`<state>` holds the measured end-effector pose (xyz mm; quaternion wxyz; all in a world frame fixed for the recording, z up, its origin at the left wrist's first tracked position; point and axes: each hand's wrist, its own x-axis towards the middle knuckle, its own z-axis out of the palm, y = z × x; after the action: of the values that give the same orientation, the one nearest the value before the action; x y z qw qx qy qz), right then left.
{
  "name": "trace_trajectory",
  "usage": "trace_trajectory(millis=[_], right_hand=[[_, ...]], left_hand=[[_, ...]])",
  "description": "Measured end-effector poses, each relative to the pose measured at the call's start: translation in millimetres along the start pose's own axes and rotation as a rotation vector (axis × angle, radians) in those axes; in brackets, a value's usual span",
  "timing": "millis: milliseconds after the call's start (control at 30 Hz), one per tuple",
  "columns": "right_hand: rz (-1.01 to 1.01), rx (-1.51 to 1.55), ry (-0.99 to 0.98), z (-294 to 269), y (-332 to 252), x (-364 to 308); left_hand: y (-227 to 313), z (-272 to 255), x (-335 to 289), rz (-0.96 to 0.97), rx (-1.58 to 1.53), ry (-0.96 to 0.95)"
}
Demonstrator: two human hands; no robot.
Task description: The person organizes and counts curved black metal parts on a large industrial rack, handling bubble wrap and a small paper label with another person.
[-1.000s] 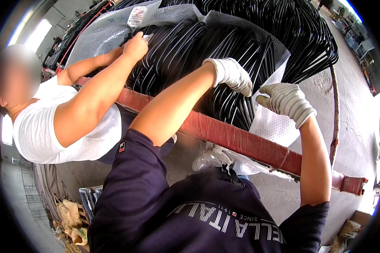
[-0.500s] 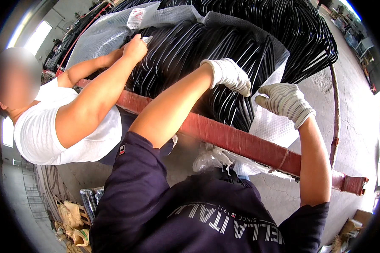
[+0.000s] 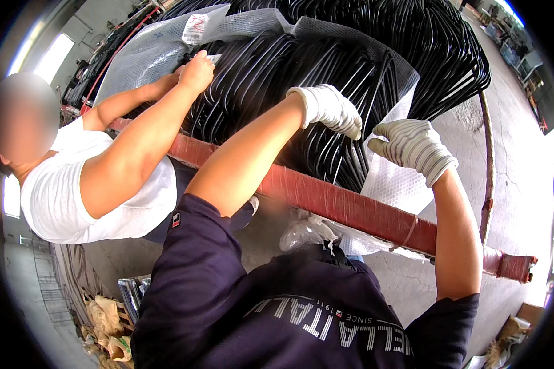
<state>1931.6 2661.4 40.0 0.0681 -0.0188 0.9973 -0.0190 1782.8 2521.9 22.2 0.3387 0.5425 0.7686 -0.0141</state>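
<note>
My left hand (image 3: pixel 331 111), in a white knit glove, hangs over the front of a large bundle of glossy black bent rods (image 3: pixel 326 67), its fingers curled down with the tips together. Facing it from the right is my right hand (image 3: pixel 412 147), in a striped white glove, thumb and fingers bent toward each other. A narrow gap parts the two hands. Anything thin between their fingertips is too small to make out. Below and beside my right hand, a sheet of bubble wrap (image 3: pixel 391 175) drapes down from among the rods.
A red-wrapped beam (image 3: pixel 345 203) runs across in front of the rods. On the left a co-worker in a white shirt (image 3: pixel 114 203) reaches to the bundle, hands (image 3: pixel 197 72) beside a small pale piece. More bubble wrap (image 3: pixel 135 67) bears a white label (image 3: pixel 195 28). Clear plastic (image 3: pixel 305 234) hangs below the beam.
The whole view has shifted very slightly. Both my hands keep nearly the same pose over the rods, and the co-worker's hands stay at the same spot.
</note>
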Motion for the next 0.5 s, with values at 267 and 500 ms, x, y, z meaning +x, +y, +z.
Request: trace_trajectory(millis=[267,500], right_hand=[[-0.012,-0.006,0.002,0.0,0.6,0.2],[0.023,0.002,-0.053,-3.1,-2.7,1.5]], left_hand=[[3.9,-4.1,-3.3,-0.008,-0.001,-0.016],[-4.8,0.8,4.2,-0.007,-0.008,-0.005]])
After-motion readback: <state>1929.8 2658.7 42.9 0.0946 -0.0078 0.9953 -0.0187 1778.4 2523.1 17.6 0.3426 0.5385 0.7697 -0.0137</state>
